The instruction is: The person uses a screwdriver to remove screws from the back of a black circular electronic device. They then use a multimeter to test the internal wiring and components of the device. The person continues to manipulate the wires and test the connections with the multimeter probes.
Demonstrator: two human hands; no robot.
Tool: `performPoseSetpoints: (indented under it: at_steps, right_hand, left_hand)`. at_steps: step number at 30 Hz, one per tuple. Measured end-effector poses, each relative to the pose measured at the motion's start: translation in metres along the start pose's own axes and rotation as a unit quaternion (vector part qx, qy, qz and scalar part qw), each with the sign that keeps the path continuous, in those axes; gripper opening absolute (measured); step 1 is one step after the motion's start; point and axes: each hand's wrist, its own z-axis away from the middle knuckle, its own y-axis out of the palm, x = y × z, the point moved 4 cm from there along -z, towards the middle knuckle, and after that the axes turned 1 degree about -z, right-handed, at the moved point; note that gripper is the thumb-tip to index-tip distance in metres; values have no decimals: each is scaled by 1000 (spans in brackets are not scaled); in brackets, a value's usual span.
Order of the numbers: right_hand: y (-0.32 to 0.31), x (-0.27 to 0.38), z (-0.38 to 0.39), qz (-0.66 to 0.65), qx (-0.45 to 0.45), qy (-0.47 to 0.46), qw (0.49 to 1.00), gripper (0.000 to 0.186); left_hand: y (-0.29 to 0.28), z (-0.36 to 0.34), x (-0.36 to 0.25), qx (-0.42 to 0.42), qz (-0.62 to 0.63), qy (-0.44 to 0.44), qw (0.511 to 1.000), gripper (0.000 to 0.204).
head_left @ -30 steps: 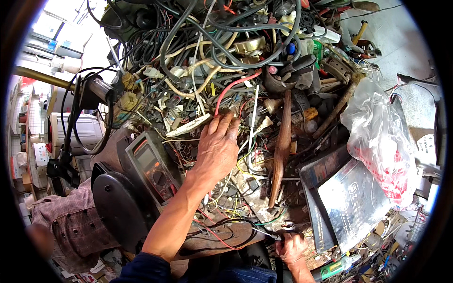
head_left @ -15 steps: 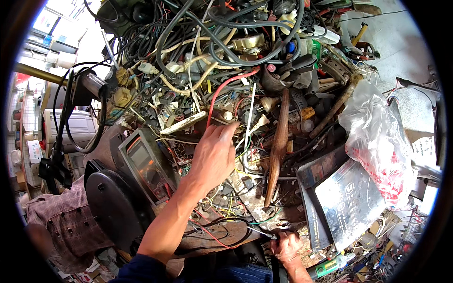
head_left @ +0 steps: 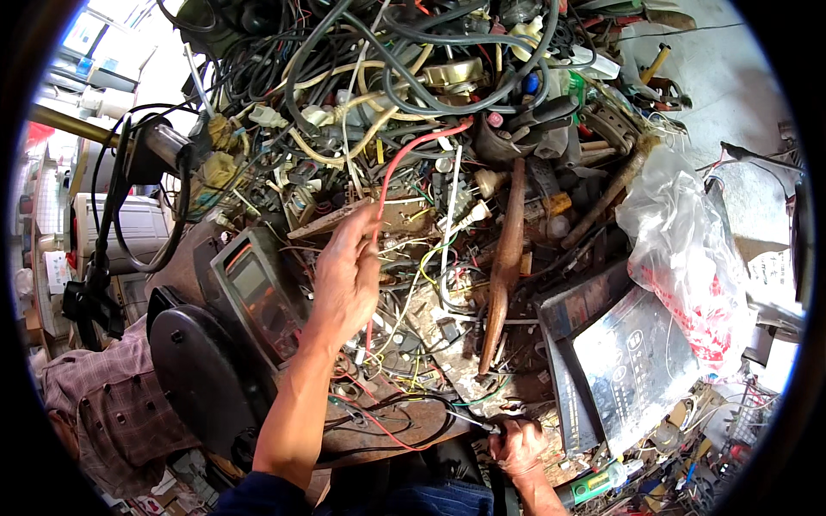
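Observation:
My left hand [head_left: 346, 279] reaches over the heap with its fingers bunched together, tips at the right end of a thin, pale brown board [head_left: 325, 222]. Whether it pinches that board or something smaller is hidden. A red wire [head_left: 397, 156] runs down beside the fingers. Low in the view, my right hand [head_left: 521, 447] is wrapped around a screwdriver-like tool [head_left: 471, 420], whose thin metal shaft points left and slightly up. Left of my left forearm leans a multimeter [head_left: 258, 288] in a grey case.
Thick black cables [head_left: 430, 112] lie tangled at the back. A tapered wooden handle [head_left: 506, 271] lies across the parts to the right. Beyond it are a dark flat panel [head_left: 638, 365] and a clear plastic bag [head_left: 680, 232]. A round black disc [head_left: 205, 378] stands at left.
My left hand has moved left, from among the loose wires to the end of the board. The board now shows a browner, thinner edge. My right hand stays around the tool.

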Motion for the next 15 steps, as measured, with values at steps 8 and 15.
performPoseSetpoints:
  at_steps: [8,15]
  right_hand:
    - [2,0,2,3,-4,-2,1000,43]
    - [7,-5,8,13,2,6,1000,40]
  left_hand:
    - [-3,55,-11,24,-292,88,952,33]
    - [7,43,-6,50,-341,86,935,59]
